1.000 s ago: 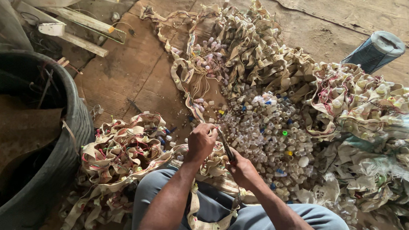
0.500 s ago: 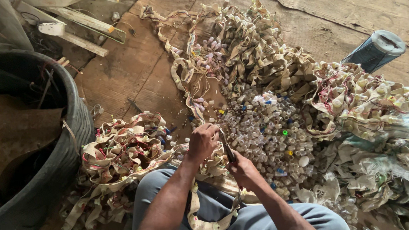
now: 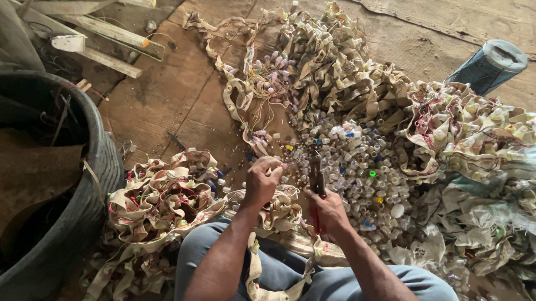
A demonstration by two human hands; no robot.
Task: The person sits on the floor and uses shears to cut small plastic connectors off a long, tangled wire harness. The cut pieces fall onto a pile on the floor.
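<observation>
The left hand [image 3: 261, 181] is curled shut, fingers pinched on a tan strap [image 3: 265, 208] that runs back over the lap and loops between the knees. The right hand [image 3: 327, 210] grips red-handled pliers [image 3: 316, 182], their dark tip pointing up and away, just beside the left fingers. The two hands sit close together, forearms angled in from the bottom edge. Right ahead lies a heap of small caps [image 3: 364, 174], ringed by more tangled strap. A strap pile [image 3: 161, 200] crowds the left, with a black tub [image 3: 89, 178] beyond it. Bare board [image 3: 173, 96] shows further ahead on the left.
</observation>
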